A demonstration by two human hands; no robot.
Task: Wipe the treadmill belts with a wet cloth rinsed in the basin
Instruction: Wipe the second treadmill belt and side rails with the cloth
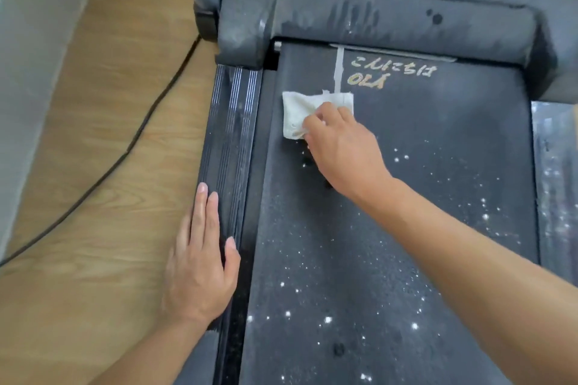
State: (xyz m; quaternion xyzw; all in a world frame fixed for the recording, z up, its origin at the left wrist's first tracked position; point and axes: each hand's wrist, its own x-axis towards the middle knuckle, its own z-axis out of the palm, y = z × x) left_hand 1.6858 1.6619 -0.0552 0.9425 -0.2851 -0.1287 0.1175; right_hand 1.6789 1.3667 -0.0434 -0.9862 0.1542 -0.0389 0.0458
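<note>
While the small off-white folded cloth sits up near the front end of the black rubber treadmill belt, just below the yellow printed lettering, the right hand has its fingers curled down onto it, bunching it and pressing it against the belt. Looks to me like the wiping is at an early stage: the patch around the cloth seems a bit cleaner, but most of the belt nearer the camera is peppered with white specks and a few dark spots, so the bulk is left to do. The dusty grey plastic motor cover ahead is grimy too. The left hand is flat, fingers straight and close together, resting on the ribbed black side rail right at its edge by the light wooden floor, holding nothing, probably just bracing. A thin black cable snakes across that floor. No basin in view, so can't say where the rinsing happens.
</note>
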